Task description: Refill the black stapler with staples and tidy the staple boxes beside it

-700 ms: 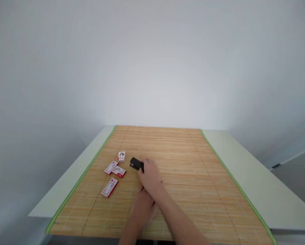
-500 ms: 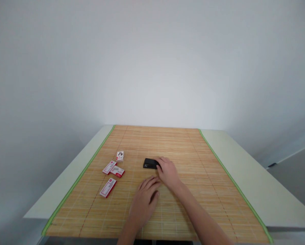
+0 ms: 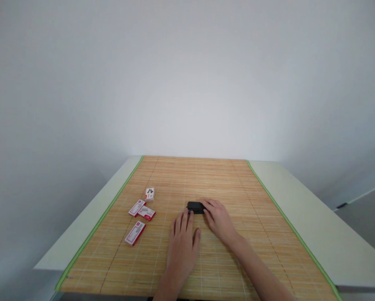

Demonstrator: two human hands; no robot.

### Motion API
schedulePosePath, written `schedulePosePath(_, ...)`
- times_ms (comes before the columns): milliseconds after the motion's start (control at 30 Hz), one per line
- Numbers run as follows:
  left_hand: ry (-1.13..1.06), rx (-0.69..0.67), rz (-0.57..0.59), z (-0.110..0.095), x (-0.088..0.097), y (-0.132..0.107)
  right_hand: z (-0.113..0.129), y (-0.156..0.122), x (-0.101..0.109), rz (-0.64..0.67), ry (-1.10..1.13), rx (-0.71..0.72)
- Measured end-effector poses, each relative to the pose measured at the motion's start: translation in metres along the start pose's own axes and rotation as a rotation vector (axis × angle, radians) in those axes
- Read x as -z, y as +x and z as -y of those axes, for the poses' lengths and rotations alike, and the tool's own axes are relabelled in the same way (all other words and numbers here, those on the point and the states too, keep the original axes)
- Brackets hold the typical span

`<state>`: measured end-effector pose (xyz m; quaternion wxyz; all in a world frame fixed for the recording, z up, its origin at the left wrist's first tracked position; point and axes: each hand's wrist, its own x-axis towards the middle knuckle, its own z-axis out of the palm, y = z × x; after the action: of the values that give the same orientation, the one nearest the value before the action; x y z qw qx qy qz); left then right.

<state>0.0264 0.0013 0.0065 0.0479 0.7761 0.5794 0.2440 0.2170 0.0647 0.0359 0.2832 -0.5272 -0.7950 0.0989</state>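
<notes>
A small black stapler (image 3: 195, 207) lies on the bamboo mat (image 3: 225, 184) near the middle. My right hand (image 3: 220, 219) rests on the stapler's right end, fingers curled over it. Flat on the mat lies my left hand (image 3: 182, 244), fingers stretched out, their tips touching or nearly touching the stapler's near left corner. To the left lie several small red-and-white staple boxes (image 3: 142, 211), with one more box (image 3: 149, 193) standing a little farther back.
The mat has green edging (image 3: 112, 200) and covers a pale table (image 3: 312, 225) that shows on both sides. A plain white wall stands behind the table's far edge. The table's near edge runs along the bottom of the view.
My right hand slid the black stapler to the right, away from the staple boxes toward the mat's middle. My left hand came forward and flattened just below the stapler.
</notes>
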Motion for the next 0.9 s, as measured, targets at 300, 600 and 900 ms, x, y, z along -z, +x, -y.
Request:
schedulePosePath(300, -0.002, 0.033, -0.016, -0.004, -0.001, 0.004, 0.028, 0.042, 0.004, 0.141, -0.072, 0.089)
schedulePosePath(600, -0.011, 0.053, -0.018, -0.005, 0.0, 0.005, 0.011, 0.06, 0.079, 0.15, 0.016, 0.202)
schedulePosePath(900, 0.057, 0.06, -0.022, -0.007, -0.001, 0.004, -0.079, -0.03, 0.067, -0.118, 0.224, -0.124)
